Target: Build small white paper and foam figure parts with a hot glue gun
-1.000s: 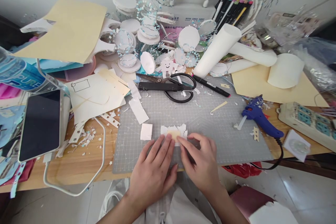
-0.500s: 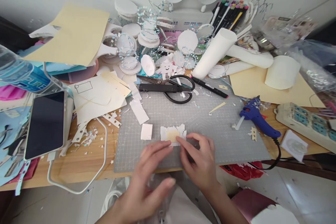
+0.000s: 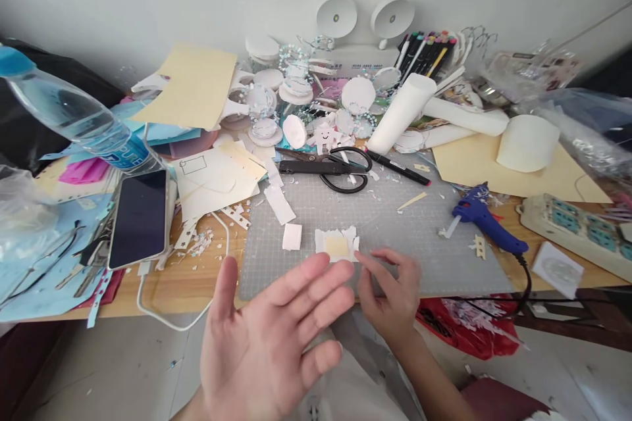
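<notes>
The torn white paper [image 3: 320, 245] lay flat, a small piece wider than it was deep, its upper edge ragged and broken into uneven tabs. On its middle sat a pale yellow square [image 3: 337, 247], smooth and plain, with white margin showing to the left, to the right and above. Both rested on the grey gridded cutting mat [image 3: 390, 223], near the front of the table [image 3: 192, 296].

The left hand [image 3: 279, 335] was held palm up, nearer the camera than the paper, its fingers extended and gripping nothing; in the head view their tips reached the paper's lower edge. The right hand [image 3: 390, 289] was at the paper's right, its fingers loosely bent and apart, with nothing seen in its grasp. Its index fingertip was at the paper's right edge, though contact could not be told. A small white block [image 3: 292, 237] sat just to the paper's left, apart from it, and a blue glue gun [image 3: 486, 220] lay well to the right.
</notes>
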The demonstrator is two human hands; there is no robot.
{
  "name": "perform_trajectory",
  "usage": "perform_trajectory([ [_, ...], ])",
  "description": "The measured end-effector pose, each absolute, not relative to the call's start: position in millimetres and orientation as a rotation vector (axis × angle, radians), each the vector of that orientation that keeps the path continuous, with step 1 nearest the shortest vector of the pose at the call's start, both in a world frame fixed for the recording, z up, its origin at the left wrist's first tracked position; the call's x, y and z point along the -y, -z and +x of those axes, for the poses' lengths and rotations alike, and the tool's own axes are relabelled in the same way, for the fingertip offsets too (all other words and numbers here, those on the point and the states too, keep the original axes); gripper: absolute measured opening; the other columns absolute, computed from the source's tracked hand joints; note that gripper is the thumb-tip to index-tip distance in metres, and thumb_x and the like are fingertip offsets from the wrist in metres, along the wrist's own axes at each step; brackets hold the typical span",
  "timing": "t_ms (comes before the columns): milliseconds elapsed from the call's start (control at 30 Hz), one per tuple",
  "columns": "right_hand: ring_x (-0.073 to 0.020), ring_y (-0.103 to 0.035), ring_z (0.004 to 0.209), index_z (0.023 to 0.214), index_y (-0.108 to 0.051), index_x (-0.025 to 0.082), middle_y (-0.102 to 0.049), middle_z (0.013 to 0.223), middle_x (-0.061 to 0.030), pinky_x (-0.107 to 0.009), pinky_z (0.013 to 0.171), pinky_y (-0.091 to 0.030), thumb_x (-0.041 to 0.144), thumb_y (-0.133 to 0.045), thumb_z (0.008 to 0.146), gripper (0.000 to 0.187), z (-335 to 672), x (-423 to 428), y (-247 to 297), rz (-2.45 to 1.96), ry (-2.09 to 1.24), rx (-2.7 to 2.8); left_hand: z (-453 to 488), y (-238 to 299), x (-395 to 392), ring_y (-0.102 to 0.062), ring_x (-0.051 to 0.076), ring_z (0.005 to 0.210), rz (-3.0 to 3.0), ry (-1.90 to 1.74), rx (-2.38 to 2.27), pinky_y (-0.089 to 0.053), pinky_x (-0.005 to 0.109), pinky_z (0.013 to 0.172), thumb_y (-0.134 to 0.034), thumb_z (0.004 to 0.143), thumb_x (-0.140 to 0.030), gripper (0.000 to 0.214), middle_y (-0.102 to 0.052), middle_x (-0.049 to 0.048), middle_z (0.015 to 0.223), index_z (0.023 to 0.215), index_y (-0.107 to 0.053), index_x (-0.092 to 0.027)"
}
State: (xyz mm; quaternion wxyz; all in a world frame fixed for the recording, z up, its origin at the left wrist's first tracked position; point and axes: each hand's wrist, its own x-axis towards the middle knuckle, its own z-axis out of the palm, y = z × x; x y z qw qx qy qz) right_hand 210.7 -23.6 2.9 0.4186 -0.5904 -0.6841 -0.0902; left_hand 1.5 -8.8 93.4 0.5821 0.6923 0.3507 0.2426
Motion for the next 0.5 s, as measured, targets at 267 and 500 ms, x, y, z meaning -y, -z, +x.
perform_trajectory([
  [267, -0.0203, -0.058, 0.085, 0.107, -0.065, 0.025, -0.057, 0.097, -0.0066, -0.038, 0.075, -0.047, 0.010, -0.055, 0.082, 0.030, 209, 23, -3, -1.457, 0.280, 1.710, -8, -97, 26, -0.068, 0.020, 0.109, 1.908, -0.561, -0.913, -0.050, 0.037, 0.088, -0.016, 0.101, -0.020, 0.059, -0.060, 0.0008, 0.135, 0.152, 0.011, -0.031],
  [500, -0.0222, -0.056, 0.089, 0.105, -0.062, 0.024, -0.056, 0.099, -0.0076, -0.042, 0.076, -0.048, 0.012, -0.055, 0.085, 0.025, 203, 24, -14, -1.471, 0.204, 1.580, -7, -97, 30, -0.073, 0.022, 0.094, 1.652, -0.567, -0.913, -0.052, 0.043, 0.085, 0.006, 0.100, -0.029, 0.057, -0.068, 0.0038, 0.126, 0.154, -0.010, -0.034],
])
